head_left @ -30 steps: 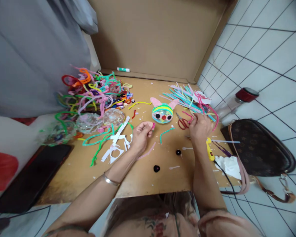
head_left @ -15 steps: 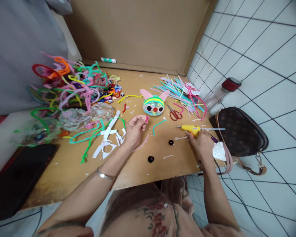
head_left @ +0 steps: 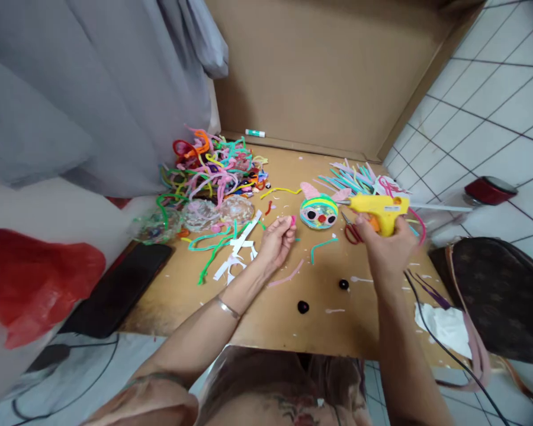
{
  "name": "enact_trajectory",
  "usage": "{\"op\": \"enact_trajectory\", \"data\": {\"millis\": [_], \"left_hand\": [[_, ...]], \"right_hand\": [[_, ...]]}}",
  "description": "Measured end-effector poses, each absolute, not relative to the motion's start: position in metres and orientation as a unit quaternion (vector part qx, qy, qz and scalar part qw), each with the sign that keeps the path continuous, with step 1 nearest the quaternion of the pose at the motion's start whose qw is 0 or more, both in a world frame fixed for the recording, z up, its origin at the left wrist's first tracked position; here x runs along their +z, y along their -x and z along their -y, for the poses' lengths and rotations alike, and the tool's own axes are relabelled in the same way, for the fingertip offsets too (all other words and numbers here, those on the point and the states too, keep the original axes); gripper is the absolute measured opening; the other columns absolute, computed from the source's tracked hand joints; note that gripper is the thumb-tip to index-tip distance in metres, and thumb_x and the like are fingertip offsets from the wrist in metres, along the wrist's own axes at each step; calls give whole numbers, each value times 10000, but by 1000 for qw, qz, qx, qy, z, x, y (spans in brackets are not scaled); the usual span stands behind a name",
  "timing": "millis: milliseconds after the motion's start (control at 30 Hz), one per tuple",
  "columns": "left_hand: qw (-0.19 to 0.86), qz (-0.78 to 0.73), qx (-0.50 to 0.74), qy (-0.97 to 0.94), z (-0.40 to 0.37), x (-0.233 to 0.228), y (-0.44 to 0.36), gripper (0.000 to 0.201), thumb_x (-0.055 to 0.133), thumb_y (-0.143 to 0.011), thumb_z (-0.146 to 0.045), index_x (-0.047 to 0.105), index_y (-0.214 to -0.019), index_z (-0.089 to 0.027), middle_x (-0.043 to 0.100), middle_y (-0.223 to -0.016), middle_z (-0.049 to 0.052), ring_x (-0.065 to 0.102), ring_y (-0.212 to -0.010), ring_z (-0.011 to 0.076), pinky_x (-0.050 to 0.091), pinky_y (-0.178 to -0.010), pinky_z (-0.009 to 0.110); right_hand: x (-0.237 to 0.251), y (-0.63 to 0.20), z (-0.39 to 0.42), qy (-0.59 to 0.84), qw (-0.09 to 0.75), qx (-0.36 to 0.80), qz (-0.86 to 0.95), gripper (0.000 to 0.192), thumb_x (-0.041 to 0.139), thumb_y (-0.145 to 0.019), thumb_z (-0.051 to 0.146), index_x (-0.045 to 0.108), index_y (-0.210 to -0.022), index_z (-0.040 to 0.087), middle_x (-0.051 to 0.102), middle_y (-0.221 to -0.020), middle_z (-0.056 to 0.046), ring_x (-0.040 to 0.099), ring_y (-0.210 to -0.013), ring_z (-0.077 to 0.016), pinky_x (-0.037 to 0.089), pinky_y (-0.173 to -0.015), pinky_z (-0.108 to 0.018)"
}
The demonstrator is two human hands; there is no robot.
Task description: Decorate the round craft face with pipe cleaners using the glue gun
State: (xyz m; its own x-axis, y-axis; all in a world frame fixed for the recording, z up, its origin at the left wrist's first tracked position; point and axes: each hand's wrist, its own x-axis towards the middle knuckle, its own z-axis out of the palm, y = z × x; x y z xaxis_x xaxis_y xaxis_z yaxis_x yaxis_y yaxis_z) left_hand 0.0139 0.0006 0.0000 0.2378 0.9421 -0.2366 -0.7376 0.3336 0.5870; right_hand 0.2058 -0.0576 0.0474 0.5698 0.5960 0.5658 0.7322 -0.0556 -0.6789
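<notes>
My right hand (head_left: 391, 248) grips a yellow hot glue gun (head_left: 377, 206) by its handle, raised over the table, with its nozzle pointing left and a glue stick out of the back. Between the thumb and fingers of my left hand (head_left: 277, 241) is a small bright pink piece (head_left: 293, 221); its exact kind is too small to tell. Beyond the hands stands a clear round animal head (head_left: 318, 212) with pink ears, black eyes, a red nose and green and yellow bands. The nozzle overlaps its right side in view; I cannot tell if they touch. Red-handled scissors (head_left: 352, 232) lie partly behind my right hand.
Tangled pipe cleaners (head_left: 208, 165) heap at the back left, with straight ones (head_left: 355, 177) at the back right. White paper scraps (head_left: 244, 239), two black pieces (head_left: 303, 307), a black phone (head_left: 119, 290), a brown bag (head_left: 493, 296) and a red-lidded jar (head_left: 491, 192) surround the hands.
My right hand has lifted the glue gun off the table and brought it up beside the animal head. My left hand keeps its pinch on the pink piece. The camera view has swung left.
</notes>
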Motion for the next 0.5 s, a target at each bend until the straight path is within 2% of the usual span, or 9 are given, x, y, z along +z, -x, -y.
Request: {"op": "enact_trajectory", "data": {"millis": [100, 200, 500], "left_hand": [[794, -269, 536, -100, -6, 4, -10, 195, 750, -813, -115, 574, -731, -127, 543, -576, -44, 409, -473, 14, 296, -442, 107], [814, -251, 522, -45, -9, 5, -8, 188, 638, -898, -78, 572, -727, -121, 529, -581, -34, 400, -455, 13, 296, -426, 102], [844, -227, 485, -10, -1, 6, -13, 264, 497, -986, -78, 578, -735, -103, 513, -594, -21, 390, -445, 10, 283, -400, 85]], "right_hand": [[31, -183, 34, 706, 482, -159, 494, 335, 668, -741, 529, 521, -784, 231, 570, -762, -29, 541, -731, -215, 458, -677, -346], [7, -175, 29, 686, 450, -207, 533, 283, 645, -783, 488, 514, -822, 240, 547, -771, -38, 556, -768, -245, 442, -671, -344], [-9, -177, 37, 641, 454, -256, 564, 270, 642, -841, 469, 572, -928, 222, 567, -798, -38, 586, -767, -241, 441, -657, -330]]}}
